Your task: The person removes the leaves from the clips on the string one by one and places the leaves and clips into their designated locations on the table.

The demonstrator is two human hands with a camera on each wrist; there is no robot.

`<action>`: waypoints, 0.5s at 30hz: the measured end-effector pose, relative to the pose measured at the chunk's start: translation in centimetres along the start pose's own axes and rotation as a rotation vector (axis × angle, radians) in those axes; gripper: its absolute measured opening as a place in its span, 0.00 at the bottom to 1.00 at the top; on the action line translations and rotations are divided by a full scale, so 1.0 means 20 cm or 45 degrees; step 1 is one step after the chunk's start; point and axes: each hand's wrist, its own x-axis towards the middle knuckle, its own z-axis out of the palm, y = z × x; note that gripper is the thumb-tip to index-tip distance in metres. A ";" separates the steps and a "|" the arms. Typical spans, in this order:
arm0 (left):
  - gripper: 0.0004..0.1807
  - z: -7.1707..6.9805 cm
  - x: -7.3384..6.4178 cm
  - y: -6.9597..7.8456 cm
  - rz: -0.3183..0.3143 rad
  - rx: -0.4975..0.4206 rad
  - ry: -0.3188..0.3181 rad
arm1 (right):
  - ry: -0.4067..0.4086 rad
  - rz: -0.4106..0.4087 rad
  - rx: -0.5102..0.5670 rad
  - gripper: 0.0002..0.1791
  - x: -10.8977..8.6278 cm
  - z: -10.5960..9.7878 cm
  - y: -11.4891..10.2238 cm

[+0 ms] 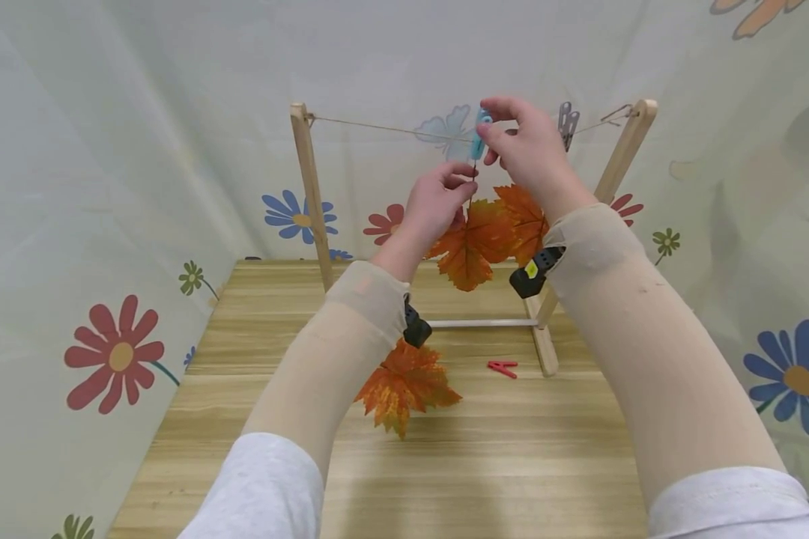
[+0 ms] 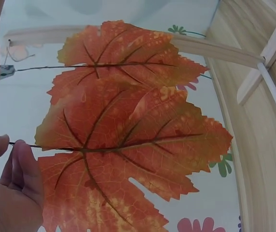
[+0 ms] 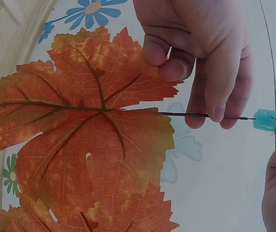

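My left hand (image 1: pixel 438 198) pinches the thin dark stem of an orange maple leaf (image 1: pixel 470 251) just below the string. My right hand (image 1: pixel 529 142) grips a light blue clothespin (image 1: pixel 479 141) between thumb and fingers. In the right wrist view the clothespin (image 3: pixel 266 119) sits across the string (image 3: pixel 274 72), with the stem's tip at its nose. A second orange leaf (image 1: pixel 522 217) hangs behind the first, its stem running to a grey clothespin (image 2: pixel 6 71) in the left wrist view.
The string runs between two wooden posts (image 1: pixel 308 172) joined low down by a white rod (image 1: pixel 482 323). On the wooden table (image 1: pixel 512 449) lie another orange leaf (image 1: pixel 407 385) and a red clothespin (image 1: pixel 504 368). Grey clothespins (image 1: pixel 566 123) hang behind the right hand.
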 end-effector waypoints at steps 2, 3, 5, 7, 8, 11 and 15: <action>0.11 0.00 0.00 0.00 0.003 -0.009 0.008 | 0.001 -0.005 0.015 0.22 0.00 0.00 0.00; 0.11 0.00 0.00 0.01 0.004 -0.012 0.017 | 0.001 -0.005 0.020 0.22 0.00 0.00 0.00; 0.10 -0.01 0.01 0.01 0.005 -0.018 0.034 | 0.008 -0.008 0.028 0.21 0.00 0.00 -0.01; 0.10 -0.01 0.01 0.02 0.009 -0.016 0.049 | 0.022 -0.014 0.026 0.19 0.00 0.00 -0.01; 0.10 -0.01 0.01 0.02 0.009 -0.012 0.053 | 0.031 -0.020 0.021 0.19 0.00 0.00 -0.01; 0.09 -0.02 0.01 0.03 0.004 -0.013 0.047 | 0.062 -0.050 0.016 0.17 0.00 -0.01 0.00; 0.09 -0.03 0.01 0.03 -0.001 -0.002 0.044 | 0.092 -0.112 0.013 0.14 0.00 -0.01 0.00</action>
